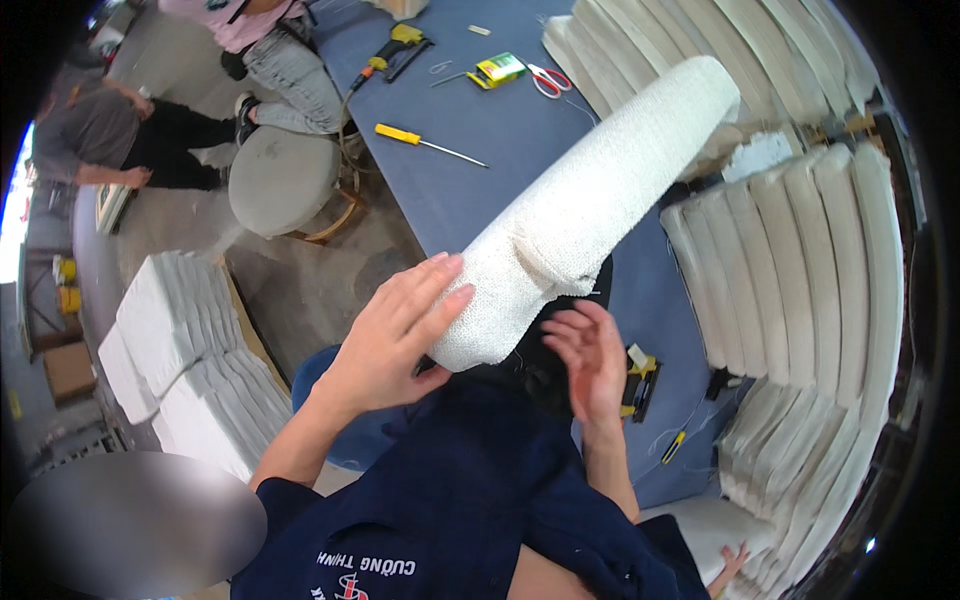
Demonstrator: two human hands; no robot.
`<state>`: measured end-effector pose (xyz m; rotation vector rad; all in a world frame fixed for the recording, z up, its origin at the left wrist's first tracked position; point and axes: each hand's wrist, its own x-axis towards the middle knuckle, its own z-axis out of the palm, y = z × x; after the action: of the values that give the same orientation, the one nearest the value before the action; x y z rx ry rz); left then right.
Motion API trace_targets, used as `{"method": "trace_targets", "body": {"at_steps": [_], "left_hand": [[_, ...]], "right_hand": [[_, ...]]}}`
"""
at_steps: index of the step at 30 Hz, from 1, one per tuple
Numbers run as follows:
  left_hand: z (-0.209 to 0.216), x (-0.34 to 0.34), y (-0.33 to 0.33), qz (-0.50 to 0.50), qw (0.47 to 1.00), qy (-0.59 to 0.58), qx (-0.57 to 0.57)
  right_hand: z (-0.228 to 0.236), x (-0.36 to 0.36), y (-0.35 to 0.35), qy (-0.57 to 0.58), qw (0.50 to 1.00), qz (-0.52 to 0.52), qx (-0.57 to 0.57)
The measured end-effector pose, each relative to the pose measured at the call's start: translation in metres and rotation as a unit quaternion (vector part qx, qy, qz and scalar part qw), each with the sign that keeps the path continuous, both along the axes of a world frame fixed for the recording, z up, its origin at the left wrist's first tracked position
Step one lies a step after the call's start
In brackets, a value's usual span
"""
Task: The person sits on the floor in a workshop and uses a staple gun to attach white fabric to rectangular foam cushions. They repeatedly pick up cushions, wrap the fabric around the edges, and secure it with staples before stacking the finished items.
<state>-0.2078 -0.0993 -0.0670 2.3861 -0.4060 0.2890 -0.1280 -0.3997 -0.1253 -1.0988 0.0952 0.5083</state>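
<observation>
A long white fabric-covered padded piece (pixel 600 165) slants across the middle, from my body up to the far right. Its cloth bunches into a fold on the near right side. My left hand (pixel 400 325) grips the near end, fingers over the top and thumb at the lower edge. Just right of that end is my right hand (pixel 588 355), fingers loosely bent and apart, with nothing visible in it. Close beside my right hand, a yellow and black staple gun (pixel 640 385) lies on the blue-grey table (pixel 450 215).
A yellow-handled screwdriver (pixel 400 134), red-handled scissors (pixel 550 82), a green-yellow box (pixel 498 69) and another staple gun (pixel 400 48) lie on the far table. Stacked pale padded pieces (pixel 790 260) line the right; more (pixel 190 340) stand left. Two people are near a round stool (pixel 283 180); another person's hand (pixel 735 562) shows lower right.
</observation>
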Motion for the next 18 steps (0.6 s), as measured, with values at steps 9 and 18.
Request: {"method": "trace_targets", "body": {"at_steps": [9,18], "left_hand": [[0.045,0.018,-0.04,-0.101,0.963,-0.018,0.249],[0.036,0.016,-0.076,-0.152,0.912,-0.006,0.382]], "right_hand": [[0.05,-0.038,0.036,0.174,0.977,-0.008,0.12],[0.047,-0.045,0.088,0.097,0.964,-0.246,-0.03]]}}
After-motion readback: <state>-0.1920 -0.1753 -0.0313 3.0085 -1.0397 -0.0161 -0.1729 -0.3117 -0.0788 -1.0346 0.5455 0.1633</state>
